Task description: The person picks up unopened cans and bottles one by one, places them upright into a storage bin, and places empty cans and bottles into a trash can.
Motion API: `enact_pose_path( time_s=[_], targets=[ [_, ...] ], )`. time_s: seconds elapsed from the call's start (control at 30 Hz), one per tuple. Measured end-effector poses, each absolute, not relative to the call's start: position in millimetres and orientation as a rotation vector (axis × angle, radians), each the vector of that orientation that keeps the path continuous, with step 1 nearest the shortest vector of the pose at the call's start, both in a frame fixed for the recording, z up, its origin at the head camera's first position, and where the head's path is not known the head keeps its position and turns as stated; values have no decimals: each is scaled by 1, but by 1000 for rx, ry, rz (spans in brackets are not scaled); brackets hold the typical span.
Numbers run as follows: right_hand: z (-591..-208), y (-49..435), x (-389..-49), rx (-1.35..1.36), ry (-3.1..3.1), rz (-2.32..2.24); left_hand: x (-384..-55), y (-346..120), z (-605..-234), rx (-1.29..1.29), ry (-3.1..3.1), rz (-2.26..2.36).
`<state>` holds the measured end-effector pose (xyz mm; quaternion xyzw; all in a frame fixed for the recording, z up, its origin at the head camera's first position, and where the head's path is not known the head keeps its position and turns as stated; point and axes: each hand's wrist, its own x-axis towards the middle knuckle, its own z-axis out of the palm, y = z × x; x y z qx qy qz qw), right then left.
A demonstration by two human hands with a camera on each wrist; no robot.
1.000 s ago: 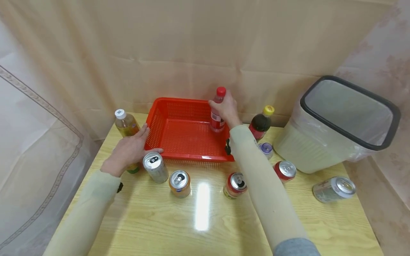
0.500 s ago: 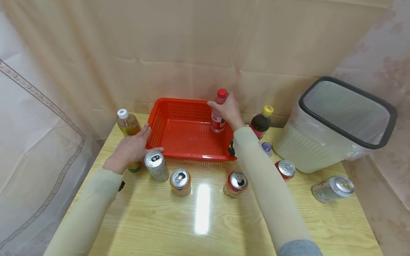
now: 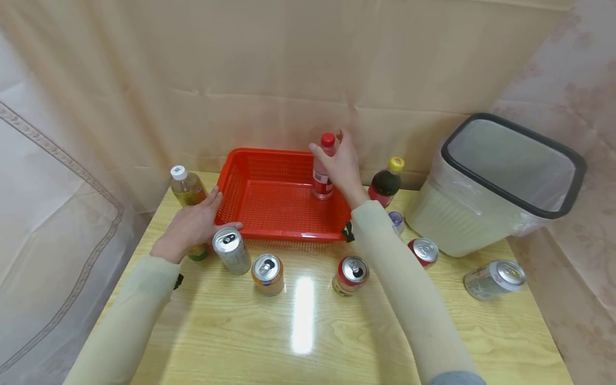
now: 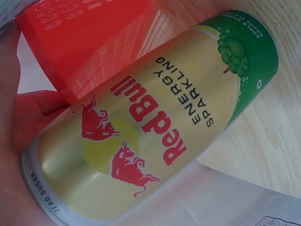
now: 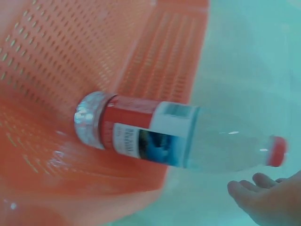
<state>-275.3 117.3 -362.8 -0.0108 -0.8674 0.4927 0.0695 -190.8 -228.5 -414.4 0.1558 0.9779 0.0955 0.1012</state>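
A red plastic basket lies on the table, and a clear bottle with a red cap stands upright in its back right corner. Beside that bottle is my right hand; its fingers are spread near the cap, and the right wrist view shows them apart from the bottle. My left hand rests at the basket's front left corner, with straight fingers along the left side and the thumb by the front rim. Close under it stands a gold and green Red Bull can, its top hidden in the head view.
A yellow drink bottle stands left of the basket. Along its front are a silver can, an orange can and a red can. Rightward are a dark cola bottle, more cans and a lined bin.
My right hand has loosened from the red-capped bottle, its fingers spreading and rising slightly. The bottle stays in the basket. My left hand keeps its place.
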Motion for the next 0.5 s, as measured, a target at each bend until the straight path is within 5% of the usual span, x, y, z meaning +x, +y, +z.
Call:
enact_pose_path(
  time_s=[0.5],
  targets=[
    [-316,109,-202,321,-2449,1551,-188,-244,-412,434,2894,274]
  ],
)
